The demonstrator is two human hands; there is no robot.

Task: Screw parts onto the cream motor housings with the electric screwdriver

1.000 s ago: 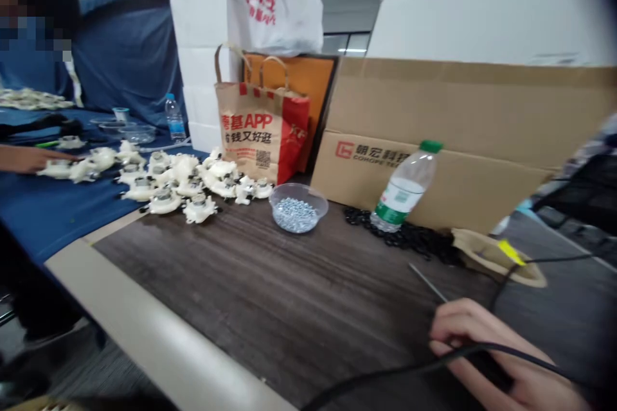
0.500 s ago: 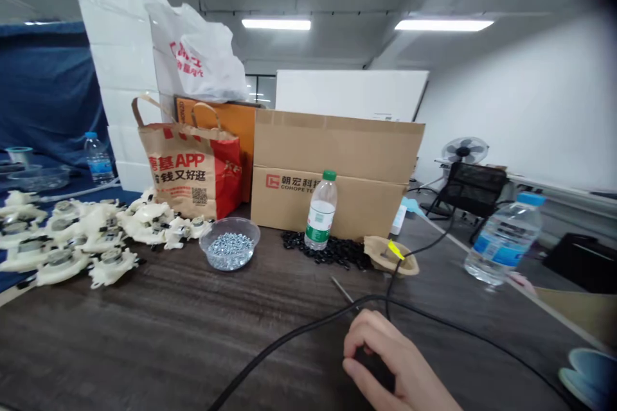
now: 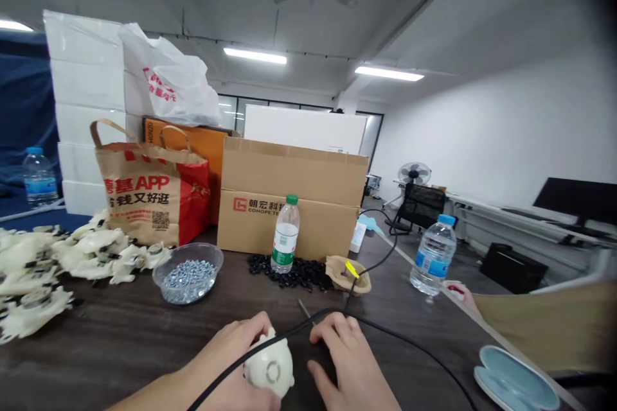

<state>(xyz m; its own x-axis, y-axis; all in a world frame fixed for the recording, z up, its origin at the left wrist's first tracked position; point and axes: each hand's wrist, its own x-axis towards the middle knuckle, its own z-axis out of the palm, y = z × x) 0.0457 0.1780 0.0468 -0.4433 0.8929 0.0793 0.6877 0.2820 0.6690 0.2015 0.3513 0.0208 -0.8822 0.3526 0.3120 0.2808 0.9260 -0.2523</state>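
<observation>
My left hand (image 3: pixel 224 356) is shut on a cream-white moulded plastic part (image 3: pixel 270 363) with a round recess on its face, low in the view. My right hand (image 3: pixel 342 363) closes over a dark tool handle, mostly hidden by my fingers. Its thin metal shaft (image 3: pixel 303 309) points away to the upper left. A black cable (image 3: pixel 270 350) runs across both hands. Heaped at the left are several similar white parts (image 3: pixel 33 282). A glass bowl of small screws (image 3: pixel 187 273) is the nearest container to my left hand.
A dark wood table carries a water bottle (image 3: pixel 284 234) on black pellets (image 3: pixel 289 273), a cardboard box (image 3: pixel 289 205), a paper bag (image 3: pixel 149 192) and a pulp tray (image 3: pixel 347 276). A clear bottle (image 3: pixel 434 257) and a blue case (image 3: pixel 515 382) stand right. Another person's fingers (image 3: pixel 457 291) show beyond.
My left hand has come into view holding a white part. The head view has swung right and upward, so the table items sit further left and lower. My right hand stays on the tool.
</observation>
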